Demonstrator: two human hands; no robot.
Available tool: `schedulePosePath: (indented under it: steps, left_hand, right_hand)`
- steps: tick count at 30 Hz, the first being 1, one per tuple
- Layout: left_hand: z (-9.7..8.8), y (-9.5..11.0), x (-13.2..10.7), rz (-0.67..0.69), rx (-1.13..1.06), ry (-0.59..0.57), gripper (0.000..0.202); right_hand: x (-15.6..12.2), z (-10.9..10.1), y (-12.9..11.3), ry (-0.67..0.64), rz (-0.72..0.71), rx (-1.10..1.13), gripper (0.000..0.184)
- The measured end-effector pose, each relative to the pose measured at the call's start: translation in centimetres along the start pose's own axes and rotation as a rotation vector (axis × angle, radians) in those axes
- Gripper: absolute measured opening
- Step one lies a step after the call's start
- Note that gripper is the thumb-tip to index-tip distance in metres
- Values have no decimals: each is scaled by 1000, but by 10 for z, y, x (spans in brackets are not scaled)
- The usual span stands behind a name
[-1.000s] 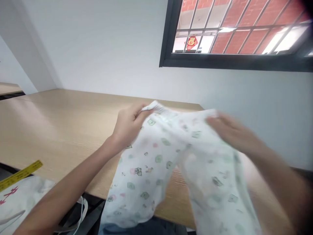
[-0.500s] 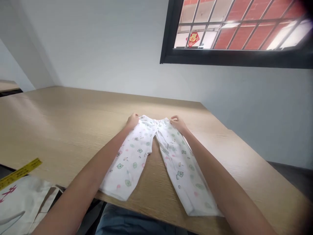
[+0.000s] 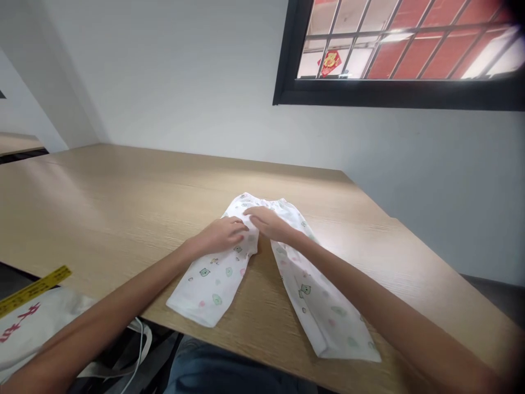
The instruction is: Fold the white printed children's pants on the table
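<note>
Head view: at the bottom edge, one blue denim-clad lap (image 3: 229,369), beneath the near edge of one wood-toned table (image 3: 123,219). At lower left, one white cloth bag (image 3: 53,317), bearing two visible red characters and partly hidden by the left forearm; just right of that forearm, one pale strap (image 3: 148,336) and one thin white cord (image 3: 140,350). Above the bag, one yellow strip (image 3: 35,290) with dark markings, reaching up to the table's near edge.

On the table, near the front edge, one pair of white trousers (image 3: 299,268), printed in small green and pink figures, spread out flat with two legs apart, two hems toward the lap and one gathered waistband farthest away. Over the upper left leg, one left hand (image 3: 223,235), loosely open with fingers slightly bent. Just below the waistband, one right hand (image 3: 273,223), open with fingers extended, at the end of a forearm passing over the right leg. Actual pressure on the cloth: cannot tell.

Farther off, at far left, part of a second table (image 3: 18,143). Behind, one pale wall (image 3: 184,71) and one dark-framed, barred window (image 3: 389,54), with one red diamond-shaped decoration (image 3: 330,62) visible through the bars.
</note>
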State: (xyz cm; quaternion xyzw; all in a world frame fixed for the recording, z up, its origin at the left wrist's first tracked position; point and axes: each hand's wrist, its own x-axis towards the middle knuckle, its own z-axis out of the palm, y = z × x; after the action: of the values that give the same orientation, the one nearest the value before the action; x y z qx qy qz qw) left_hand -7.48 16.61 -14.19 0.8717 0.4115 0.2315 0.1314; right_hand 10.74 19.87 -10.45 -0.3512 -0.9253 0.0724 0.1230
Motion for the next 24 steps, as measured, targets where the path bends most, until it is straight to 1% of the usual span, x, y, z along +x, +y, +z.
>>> schedulePosePath:
  steps: [1,3,5,7,10,12,14,16,19,22,24]
  left_hand:
    - [4,0,-2,30,8,-20,28]
    - [12,1,-6,60,31,-42,32]
    - [18,6,-20,73,53,-60,37]
    - [21,19,-48,99,67,-99,44]
    - [16,48,-102,123,63,-196,49]
    - [11,64,-132,101,49,-227,51]
    - [8,74,-151,60,32,-223,52]
    - [7,77,-157,23,6,-217,50]
    - [3,78,-150,-17,-44,-202,43]
    - [-5,81,-131,-42,-109,-174,37]
    - [-9,85,-106,-32,-131,-146,37]
  right_hand:
    - [7,8,-8,-64,-65,28,37]
    - [21,23,-12,-147,-138,42,40]
    - [35,34,-4,-166,-124,-21,39]
    - [47,41,10,-158,-70,-105,39]
    - [61,47,26,-108,16,-151,41]
    - [66,50,30,-85,42,-142,40]
    - [68,52,30,-72,57,-121,39]
    - [69,50,28,-68,66,-87,36]
    - [62,35,29,-49,76,-18,37]
    - [40,2,35,27,108,120,40]
    - [16,-25,41,46,151,247,37]
